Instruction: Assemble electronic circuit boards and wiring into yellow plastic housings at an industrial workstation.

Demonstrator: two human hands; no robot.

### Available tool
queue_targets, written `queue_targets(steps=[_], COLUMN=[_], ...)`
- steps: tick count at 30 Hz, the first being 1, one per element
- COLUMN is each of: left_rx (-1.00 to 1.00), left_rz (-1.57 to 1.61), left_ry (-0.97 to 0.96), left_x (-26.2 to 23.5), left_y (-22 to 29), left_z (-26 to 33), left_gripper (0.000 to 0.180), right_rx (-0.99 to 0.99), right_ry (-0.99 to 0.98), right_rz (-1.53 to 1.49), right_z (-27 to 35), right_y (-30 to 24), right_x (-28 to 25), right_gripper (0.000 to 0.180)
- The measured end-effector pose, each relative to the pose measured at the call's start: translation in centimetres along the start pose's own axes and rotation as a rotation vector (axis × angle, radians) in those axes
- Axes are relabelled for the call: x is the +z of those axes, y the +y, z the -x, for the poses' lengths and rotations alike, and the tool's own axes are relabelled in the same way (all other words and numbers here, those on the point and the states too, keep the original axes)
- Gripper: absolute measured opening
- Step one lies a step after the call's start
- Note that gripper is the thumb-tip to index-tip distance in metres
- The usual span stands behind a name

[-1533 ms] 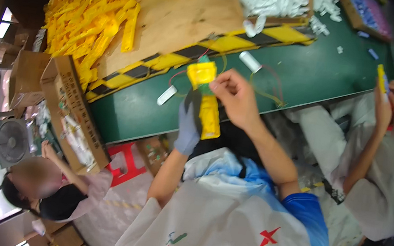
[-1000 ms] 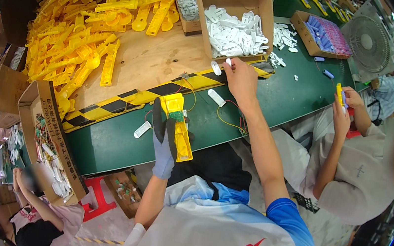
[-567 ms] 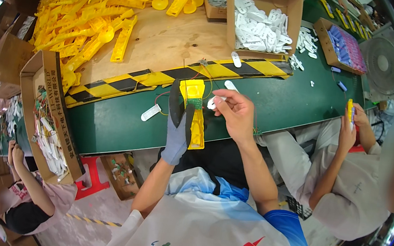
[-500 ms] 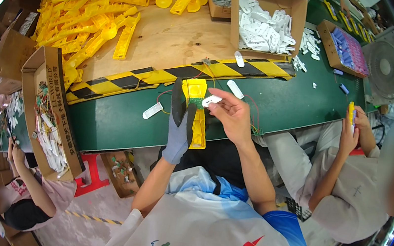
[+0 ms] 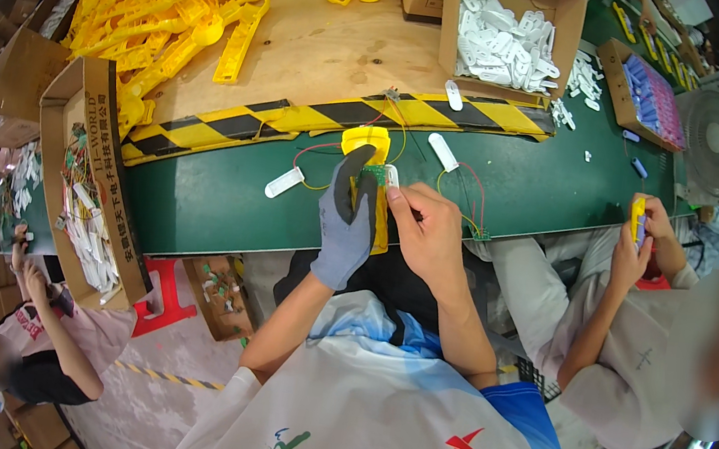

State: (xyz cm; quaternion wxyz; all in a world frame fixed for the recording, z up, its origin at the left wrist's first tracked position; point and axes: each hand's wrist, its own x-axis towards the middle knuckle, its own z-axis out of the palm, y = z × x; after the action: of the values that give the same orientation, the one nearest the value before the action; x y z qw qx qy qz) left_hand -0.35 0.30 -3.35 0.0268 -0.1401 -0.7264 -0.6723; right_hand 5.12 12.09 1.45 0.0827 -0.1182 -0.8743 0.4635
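My left hand [image 5: 345,232], in a grey glove with dark finger coating, is closed round a long yellow plastic housing [image 5: 365,139]. A small green circuit board [image 5: 374,175] shows at the housing's side, by the gloved fingers. In a pinch, my bare right hand [image 5: 433,234] holds a small white plastic cover [image 5: 393,177] against or close beside the board; exact contact is hidden. Left of the housing lies a white oblong piece [image 5: 284,183] with red and yellow wires. Another wired white piece [image 5: 442,153] lies to the right, its wires running to a small board [image 5: 480,235] at the table edge.
Yellow housings [image 5: 167,27] are heaped on a wooden board bordered by striped tape [image 5: 254,124]. A carton of white covers [image 5: 510,49] stands behind, with a box of purple cylinders [image 5: 644,94] farther right. A carton of wired parts [image 5: 93,217] sits left. Co-workers sit on both sides.
My right hand has brought the white cover down to the board's side. My left fingers have curled round the housing. The whole view has shifted slightly.
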Motion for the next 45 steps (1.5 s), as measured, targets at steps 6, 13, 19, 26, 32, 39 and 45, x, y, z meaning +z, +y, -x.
queue_targets(steps=[6,13,19,26,32,39,45], left_rx=[-0.038,-0.095,-0.025,-0.074,-0.044,-0.087,-0.141], left_rz=[0.038,0.119,0.090,0.089,0.047,0.045,0.100], left_ry=[-0.008,-0.065,-0.081,-0.136,-0.144,-0.177,-0.137], left_x=[0.2,0.0,-0.3,-0.5,-0.3,-0.2,-0.3], left_y=[0.1,0.0,-0.3,-0.3,-0.8,-0.6,-0.9], left_z=[0.0,0.0,0.0,-0.1,0.0,-0.1,-0.1], left_gripper=[0.029,0.028,0.027,0.028,0.027,0.030,0.031], right_rx=[-0.112,0.101,0.118,0.161,0.127,0.151,0.169], right_ry=[-0.018,-0.194,-0.235,-0.205,-0.143,-0.215,-0.267], right_rz=[-0.077,-0.606,-0.645,-0.750,-0.746,-0.612,-0.518], right_z=[0.3,-1.0,-1.1,-1.7,-1.7,-2.1,-2.6], right_y=[0.7,4.0,4.1,4.4,3.9,3.8,3.5], right_x=[-0.1,0.1,0.0,0.4,0.4,-0.6,-0.8], right_gripper=[0.024,0.024,0.025,0.035,0.049,0.049,0.050])
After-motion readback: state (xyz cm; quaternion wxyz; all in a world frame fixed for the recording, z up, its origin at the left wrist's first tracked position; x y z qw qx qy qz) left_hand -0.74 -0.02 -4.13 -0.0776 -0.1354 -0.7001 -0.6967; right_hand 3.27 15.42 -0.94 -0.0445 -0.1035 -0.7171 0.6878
